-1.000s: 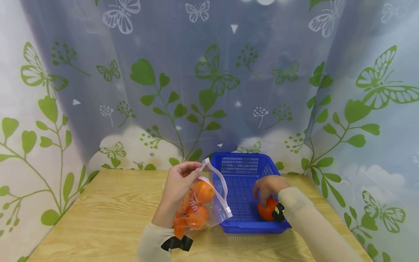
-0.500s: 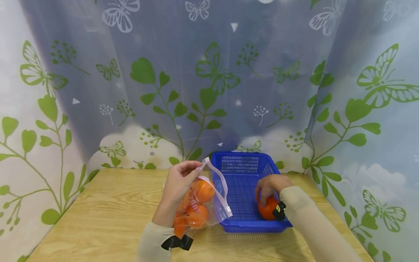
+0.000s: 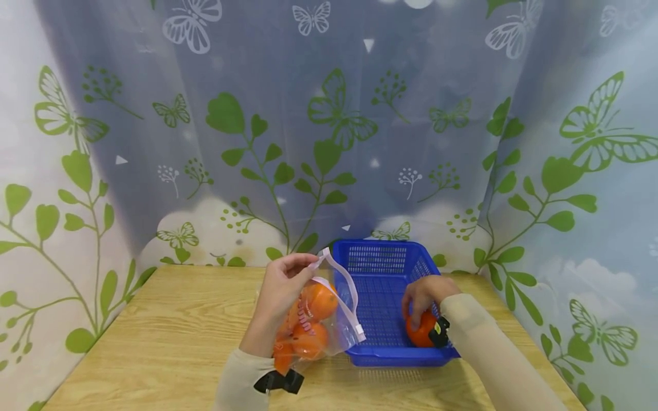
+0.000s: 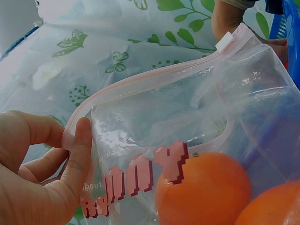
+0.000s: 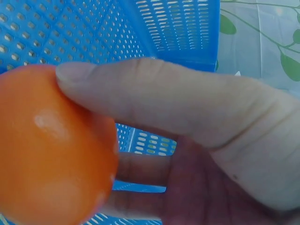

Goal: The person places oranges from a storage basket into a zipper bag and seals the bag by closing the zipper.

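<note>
My left hand [image 3: 281,285] pinches the edge of a clear zip bag [image 3: 339,331] between thumb and fingers. The bag's mouth gapes, its white slider at one end, and pink letters mark its side. Several oranges [image 3: 310,339] lie in it; one orange [image 4: 204,187] shows behind the lettering in the left wrist view. Over at the right, my right hand [image 3: 426,294] holds another orange [image 3: 420,330] inside the blue basket [image 3: 375,358], near its front right corner. In the right wrist view the thumb presses on this orange [image 5: 51,150] and fingers reach round its far side.
The basket has slotted walls and stands on a wooden table [image 3: 169,325], right beside the bag, which overlaps its left edge. A patterned curtain [image 3: 277,114] with leaves and butterflies hangs behind the table and along both sides.
My right hand has shifted very slightly to the right and settled lower around the orange in the basket. The left hand and the bag stay in place.
</note>
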Tool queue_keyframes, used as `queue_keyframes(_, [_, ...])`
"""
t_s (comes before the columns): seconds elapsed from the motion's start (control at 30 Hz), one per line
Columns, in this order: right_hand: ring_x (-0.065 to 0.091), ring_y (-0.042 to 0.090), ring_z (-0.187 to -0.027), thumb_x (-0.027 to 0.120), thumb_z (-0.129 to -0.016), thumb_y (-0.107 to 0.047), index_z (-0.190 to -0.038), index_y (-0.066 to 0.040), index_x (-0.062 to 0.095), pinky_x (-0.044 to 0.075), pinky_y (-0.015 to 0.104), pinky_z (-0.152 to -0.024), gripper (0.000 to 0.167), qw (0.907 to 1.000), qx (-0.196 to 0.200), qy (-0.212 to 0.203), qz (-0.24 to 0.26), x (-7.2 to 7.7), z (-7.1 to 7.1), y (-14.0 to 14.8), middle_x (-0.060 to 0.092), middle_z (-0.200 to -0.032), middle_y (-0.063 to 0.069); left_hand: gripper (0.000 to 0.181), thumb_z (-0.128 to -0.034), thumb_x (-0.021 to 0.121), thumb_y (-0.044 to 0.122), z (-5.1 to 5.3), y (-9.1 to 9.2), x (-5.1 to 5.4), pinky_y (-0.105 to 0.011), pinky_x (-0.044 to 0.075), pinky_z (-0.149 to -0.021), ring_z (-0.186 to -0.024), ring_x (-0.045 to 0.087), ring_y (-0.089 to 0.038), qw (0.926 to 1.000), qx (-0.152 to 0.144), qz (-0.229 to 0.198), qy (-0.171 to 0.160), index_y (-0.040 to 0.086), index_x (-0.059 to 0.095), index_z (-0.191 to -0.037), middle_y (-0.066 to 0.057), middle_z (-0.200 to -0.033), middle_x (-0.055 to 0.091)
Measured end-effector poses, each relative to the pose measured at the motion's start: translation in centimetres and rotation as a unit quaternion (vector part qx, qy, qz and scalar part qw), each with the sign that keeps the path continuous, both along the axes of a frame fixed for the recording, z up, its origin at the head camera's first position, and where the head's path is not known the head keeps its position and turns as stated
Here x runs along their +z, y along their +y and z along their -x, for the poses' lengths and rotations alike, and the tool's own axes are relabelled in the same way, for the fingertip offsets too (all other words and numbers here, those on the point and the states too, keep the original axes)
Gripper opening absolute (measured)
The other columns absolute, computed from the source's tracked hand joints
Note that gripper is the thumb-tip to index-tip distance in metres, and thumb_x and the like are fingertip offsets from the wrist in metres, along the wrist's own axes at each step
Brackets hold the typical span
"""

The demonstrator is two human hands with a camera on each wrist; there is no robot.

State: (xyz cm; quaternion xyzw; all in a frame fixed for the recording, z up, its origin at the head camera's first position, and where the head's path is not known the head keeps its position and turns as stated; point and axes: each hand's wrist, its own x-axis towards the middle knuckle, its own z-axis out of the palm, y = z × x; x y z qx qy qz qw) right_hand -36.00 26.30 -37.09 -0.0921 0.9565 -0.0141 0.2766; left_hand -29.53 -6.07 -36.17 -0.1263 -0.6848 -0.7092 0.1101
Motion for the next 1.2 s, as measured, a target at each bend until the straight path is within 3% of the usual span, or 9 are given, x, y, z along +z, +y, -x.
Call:
queue_keyframes(0.2, [0.065,0.025,-0.090,0.091,-0.072,-0.026,-0.087,-0.033,0.076,0.061,0.040,-0.069,0.021,0.9999,-0.008,0.012,0.005,0.1,-0.2,-0.3,0.064,-0.101,-0.001,0.016,-0.0958,0.068,0.001,0.0,0.0,0.0,-0.019,0.057,-0.070,-0.077,0.062,-0.013,1.0000,0.001,0.003,-0.001,-0.006,0.074,-0.109,-0.027,-0.105,0.069])
queue_keyframes(0.5, [0.068,0.029,-0.083,0.092,-0.071,-0.023,-0.095,-0.031,0.075,0.063,0.040,-0.068,0.031,0.9976,-0.048,0.019,0.047,0.5,-0.6,-0.3,0.063,-0.123,0.005,0.018,-0.0958,0.069,0.003,-0.1,0.0,0.1,-0.019,0.057,-0.071,-0.078,0.062,-0.012,1.0000,0.000,0.007,0.002,-0.007,0.073,-0.110,-0.024,-0.103,0.071])
queue_keyframes(0.67, [0.070,0.029,-0.079,0.090,-0.074,-0.021,-0.101,-0.029,0.075,0.064,0.041,-0.066,0.032,0.9971,-0.039,0.006,0.064,0.8,-0.6,-0.5,0.060,-0.130,0.008,0.017,-0.0958,0.069,0.003,-0.1,0.0,0.0,-0.018,0.057,-0.071,-0.078,0.062,-0.013,1.0000,0.002,0.008,0.002,-0.006,0.074,-0.110,-0.026,-0.104,0.070])
queue_keyframes(0.9, [0.067,0.026,-0.093,0.087,-0.078,-0.013,-0.109,-0.021,0.075,0.065,0.042,-0.064,0.035,0.9943,-0.026,-0.018,0.101,1.5,-0.4,-0.8,0.060,-0.124,0.009,0.018,-0.0958,0.069,0.003,-0.1,0.0,0.0,-0.018,0.057,-0.071,-0.078,0.062,-0.012,1.0000,0.000,0.004,0.002,-0.007,0.073,-0.110,-0.026,-0.104,0.070])
queue_keyframes(1.2, [0.067,0.024,-0.095,0.086,-0.079,-0.013,-0.108,-0.022,0.075,0.065,0.042,-0.064,0.032,0.9903,0.011,0.000,0.139,2.8,-0.6,-0.9,0.067,-0.118,0.007,0.018,-0.0960,0.068,0.003,0.0,0.0,0.1,-0.019,0.058,-0.071,-0.078,0.063,-0.012,1.0000,0.001,0.008,0.000,-0.006,0.074,-0.110,-0.025,-0.104,0.071])
